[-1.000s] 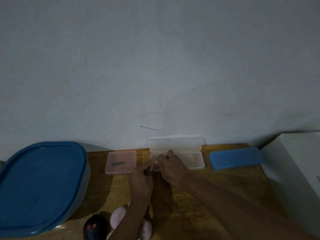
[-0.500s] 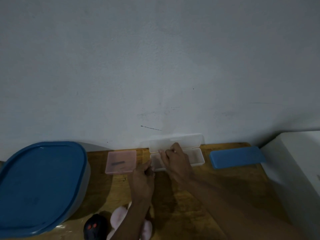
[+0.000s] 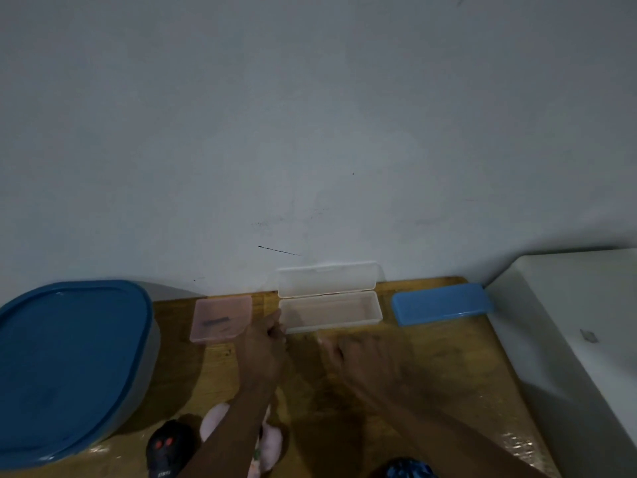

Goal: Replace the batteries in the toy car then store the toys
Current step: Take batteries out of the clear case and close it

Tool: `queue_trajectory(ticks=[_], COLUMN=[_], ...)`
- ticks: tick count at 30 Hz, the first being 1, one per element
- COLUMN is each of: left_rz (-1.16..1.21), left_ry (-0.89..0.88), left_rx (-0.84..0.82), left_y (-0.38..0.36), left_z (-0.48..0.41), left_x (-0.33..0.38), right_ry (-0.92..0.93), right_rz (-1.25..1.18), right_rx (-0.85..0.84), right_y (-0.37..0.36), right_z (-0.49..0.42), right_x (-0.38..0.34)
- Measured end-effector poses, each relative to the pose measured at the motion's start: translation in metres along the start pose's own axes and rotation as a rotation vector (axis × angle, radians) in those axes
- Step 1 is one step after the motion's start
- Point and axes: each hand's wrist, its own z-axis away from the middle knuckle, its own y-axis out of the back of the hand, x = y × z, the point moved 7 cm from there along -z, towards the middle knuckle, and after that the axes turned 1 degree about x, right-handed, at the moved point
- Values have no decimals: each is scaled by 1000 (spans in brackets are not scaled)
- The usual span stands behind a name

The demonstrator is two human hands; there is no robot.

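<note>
A clear long plastic case [image 3: 331, 310] lies open at the back of the wooden table [image 3: 448, 357], its lid [image 3: 325, 279] leaning on the wall. My left hand [image 3: 263, 346] rests at the case's left front corner, fingers curled against it. My right hand [image 3: 362, 353] hovers blurred just in front of the case, holding nothing that I can see. A black toy with red dots [image 3: 169, 446] sits at the near edge, beside a pink plush toy [image 3: 269, 439] partly hidden under my left arm.
A large grey bin with a blue lid [image 3: 69, 360] fills the left side. A closed pink case [image 3: 222, 317] lies left of the clear one, a blue case [image 3: 441, 303] right of it. A white box [image 3: 568, 339] stands at the right. A blue patterned object [image 3: 410, 469] peeks in below.
My right hand has pulled back from the clear case's lid toward me, leaving the lid open against the wall. My left hand has stayed at the case's left corner.
</note>
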Motion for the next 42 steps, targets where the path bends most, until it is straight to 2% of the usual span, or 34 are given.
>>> queue_trajectory(ticks=[4,8,13,17,27,33,35,39,42], left_rz=[-40,-42,-39,-30,3,-55,-96,-181,-173], left_ry=[-30,-18,-20,-14,4,5,5,-24,-88], left_rx=[-6,-5,-3,-5,-6,-5,-6,-27,-77], left_y=[1,1,1,1,2,2,1,1,0], left_z=[-2,-2,-2,-2,0,0,1,1,-1], left_x=[3,3,3,3,5,8,10,16,27], right_ry=[-5,64,170,174,140,101,33,-265,-436], right_rz=[-67,-42,183,246,132,11,-108,-399,-506], right_rx=[75,-51,72,160,124,126,155,266,211], right_y=[-20,-43,-44,-34,-35,-15,-7,13,14], right_z=[1,6,15,12,10,-2,-13,-35,-48], right_x=[1,1,1,-2,0,5,16,54,74])
